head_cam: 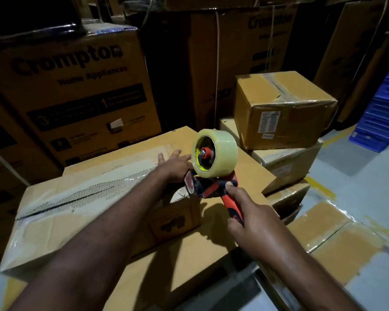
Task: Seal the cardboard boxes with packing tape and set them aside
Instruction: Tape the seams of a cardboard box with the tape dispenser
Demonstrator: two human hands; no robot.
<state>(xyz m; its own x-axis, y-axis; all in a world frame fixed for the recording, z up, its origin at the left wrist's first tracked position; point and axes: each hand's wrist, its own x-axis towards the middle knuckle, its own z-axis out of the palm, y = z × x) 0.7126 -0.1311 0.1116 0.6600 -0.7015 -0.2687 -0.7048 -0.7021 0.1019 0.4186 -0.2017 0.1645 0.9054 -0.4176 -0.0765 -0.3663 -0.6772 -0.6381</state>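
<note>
The right hand (249, 212), just past centre toward 4 o'clock, has its fingers curled tight round the orange-and-black handle of a tape dispenser (213, 187), thumb pressed on the top of the grip. The dispenser carries a fat roll of clear packing tape (220, 151), standing above the handle at about 1 o'clock from centre. The left hand (173, 167) reaches forward just beside the roll, fingers spread and straight, holding nothing; whether it touches the cardboard cannot be told. Both hands are over a large cardboard box (99, 209) that fills the middle and runs out toward 8 o'clock, with a strip of clear tape (88, 189) along its top seam. At 2 o'clock a smaller taped box (285, 115) sits tilted on another box (288, 162). At 10 o'clock stands a Crompton Home Appliances carton (72, 95). Blue crates (382, 117) are stacked at 3 o'clock, and a flat taped box (337, 239) lies at 4 o'clock
</note>
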